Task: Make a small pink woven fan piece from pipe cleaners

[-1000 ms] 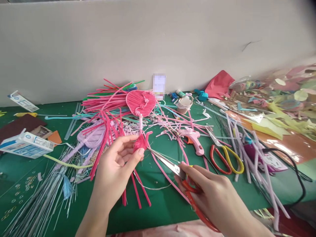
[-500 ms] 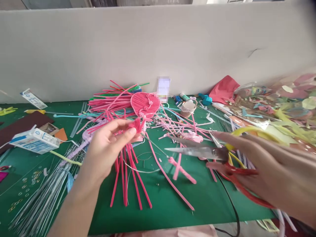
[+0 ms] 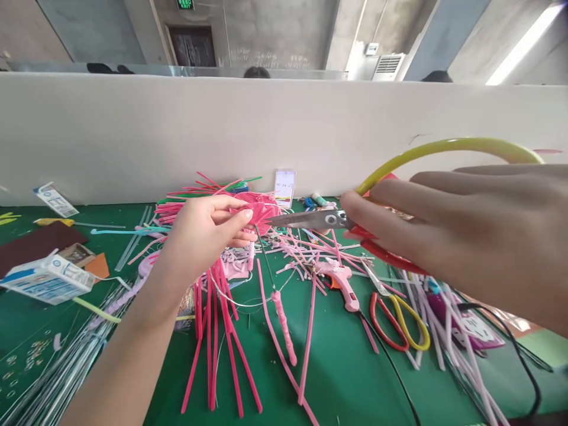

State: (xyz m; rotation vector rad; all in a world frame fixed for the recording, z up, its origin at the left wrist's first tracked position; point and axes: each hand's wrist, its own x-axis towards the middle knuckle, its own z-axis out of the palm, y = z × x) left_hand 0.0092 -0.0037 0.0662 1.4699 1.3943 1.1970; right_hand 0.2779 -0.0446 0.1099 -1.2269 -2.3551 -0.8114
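My left hand [image 3: 210, 234] pinches a small bundle of pink pipe cleaners [image 3: 258, 209] between thumb and fingers. A thin wire [image 3: 265, 258] hangs below it and leads down to a pink wrapped stick [image 3: 284, 328]. In my right hand [image 3: 479, 231] is a pair of scissors [image 3: 306, 220] with red and yellow handles. Its blades point left, and their tips are at the pink bundle; whether they touch it I cannot tell. Behind the bundle lies a larger pink piece, mostly covered by it.
Pink pipe cleaners [image 3: 235, 349] spread across the green table [image 3: 337, 373]. A pink glue gun [image 3: 339, 281] with a black cord and a second pair of scissors [image 3: 399, 319] lie right of centre. A phone [image 3: 284, 188] leans against the white partition [image 3: 177, 136]. At left lies a blue-white carton [image 3: 48, 277].
The scissors have moved up and left, bringing their tips to the pink bundle. My view has tilted upward, showing the room past the partition. My left hand keeps its pinch.
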